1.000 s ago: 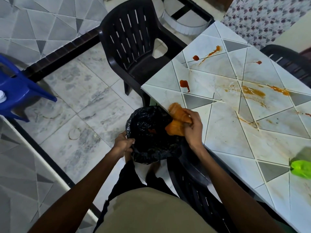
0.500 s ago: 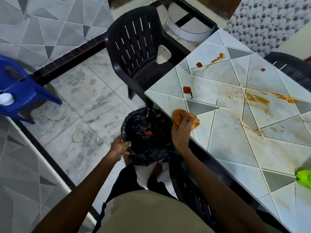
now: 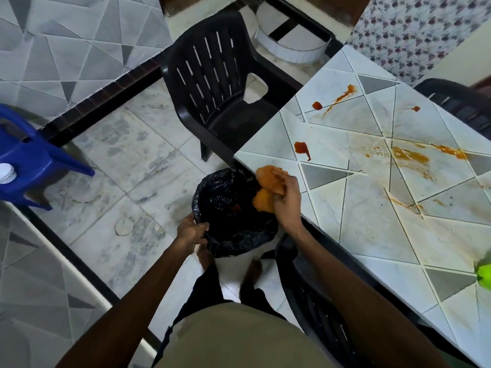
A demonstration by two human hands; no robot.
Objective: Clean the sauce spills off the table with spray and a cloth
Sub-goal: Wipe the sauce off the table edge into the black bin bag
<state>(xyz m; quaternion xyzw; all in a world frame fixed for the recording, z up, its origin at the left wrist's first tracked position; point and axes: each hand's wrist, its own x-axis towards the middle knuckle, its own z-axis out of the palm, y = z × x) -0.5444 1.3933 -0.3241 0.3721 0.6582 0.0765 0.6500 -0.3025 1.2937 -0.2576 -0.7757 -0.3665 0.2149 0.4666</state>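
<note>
My right hand (image 3: 287, 201) grips a sauce-stained orange cloth (image 3: 268, 179) at the table's near left corner, half over the table edge and half over a bin lined with a black bag (image 3: 228, 213). My left hand (image 3: 191, 232) holds the rim of that bag beside the table. The tiled table (image 3: 372, 235) carries red sauce blobs (image 3: 302, 148) and orange smears (image 3: 409, 156) across its far half. A bright green object (image 3: 485, 272), only partly in view, sits at the table's right edge.
A black plastic chair (image 3: 220, 96) stands at the table's far left end, another black chair (image 3: 313, 296) is right under my right arm, and a third (image 3: 457, 102) is at the far side. A blue stool (image 3: 29, 160) stands on the floor at left.
My right hand swept the cloth from the table's corner edge out over the bin's mouth. My left hand kept its hold on the bag rim.
</note>
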